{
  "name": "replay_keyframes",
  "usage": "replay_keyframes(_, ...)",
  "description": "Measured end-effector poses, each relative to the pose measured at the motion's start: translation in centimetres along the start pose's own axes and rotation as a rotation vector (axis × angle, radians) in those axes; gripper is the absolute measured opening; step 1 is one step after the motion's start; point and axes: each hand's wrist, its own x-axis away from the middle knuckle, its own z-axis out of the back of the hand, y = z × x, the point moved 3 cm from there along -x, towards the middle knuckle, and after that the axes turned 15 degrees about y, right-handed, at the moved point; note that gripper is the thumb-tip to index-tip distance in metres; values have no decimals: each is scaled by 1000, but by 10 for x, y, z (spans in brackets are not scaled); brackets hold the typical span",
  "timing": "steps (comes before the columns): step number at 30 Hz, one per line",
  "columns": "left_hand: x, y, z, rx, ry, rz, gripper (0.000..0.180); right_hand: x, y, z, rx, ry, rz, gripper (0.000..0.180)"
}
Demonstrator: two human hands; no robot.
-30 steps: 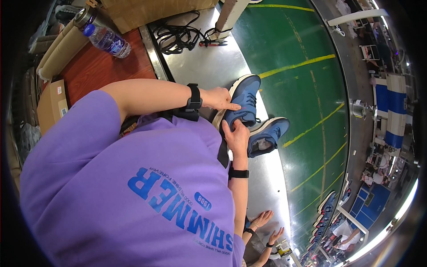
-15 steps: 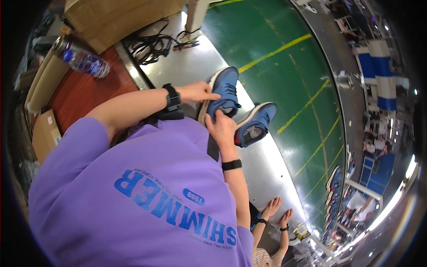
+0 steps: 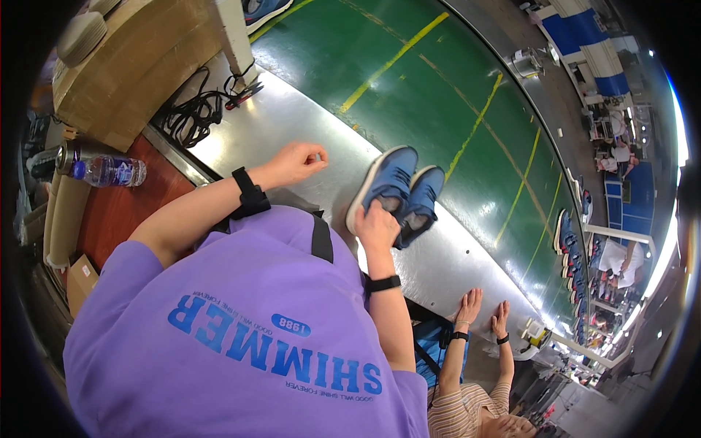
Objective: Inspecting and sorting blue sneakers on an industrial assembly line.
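We have a shiny metal table [image 3: 442, 270] along a green conveyor belt [image 3: 409, 95]. On the table, at left, lie tangled black cable [image 3: 193, 117] and a red-handled tool [image 3: 241, 97]; at its middle we see a pair of blue sneakers [image 3: 391, 174] side by side, toes pointing toward the belt.

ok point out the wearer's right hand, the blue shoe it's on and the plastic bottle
Right hand [image 3: 377, 227], head view: back of the hand
Blue shoe [image 3: 387, 177], head view: its upper
Plastic bottle [image 3: 109, 171], head view: middle of its body
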Motion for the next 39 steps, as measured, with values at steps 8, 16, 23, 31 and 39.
replay_keyframes(8, 9, -38, 7, -131, 31, 54, 10, 53, 154, 36, 144, 82, -146, 27)
replay_keyframes(16, 7, -64, 11, -209, 219, 67, 9, 55, 173, 77, 156, 110, -110, 30)
replay_keyframes(23, -1, -68, -1, -291, 241, 91, 18, 23, 93, 43, -272, 120, -28, 22)
replay_keyframes(31, -53, -31, 29, -285, 386, -45, 18, -20, 87, -40, -260, 178, -35, 50)
replay_keyframes(39, -204, -22, 91, -575, 774, -114, 35, -19, 67, -54, -5, 263, -183, 56)
